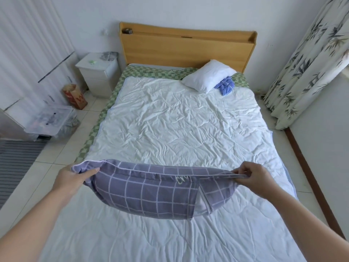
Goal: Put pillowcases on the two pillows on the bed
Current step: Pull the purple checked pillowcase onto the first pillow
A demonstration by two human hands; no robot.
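Head view: purple checked pillowcase [151, 191] (filled, plump)

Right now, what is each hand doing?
Left hand: grips the left end of the purple checked pillowcase.
Right hand: pinches its right edge.

The bed [188, 44] stood with its wooden headboard against the far wall. A wrinkled white quilt [179, 125] covered most of it, and a green checked sheet [117, 87] showed along the left edge and across the head end. A bare white pillow [205, 76] lay at the far right corner, near the headboard, with a crumpled blue cloth [225, 86] touching its right side. At the near end a pillow in a purple checked pillowcase [151, 193] rested on the quilt, its top edge lifted by the left hand [73, 178] and right hand [255, 176], which gripped the two corners.
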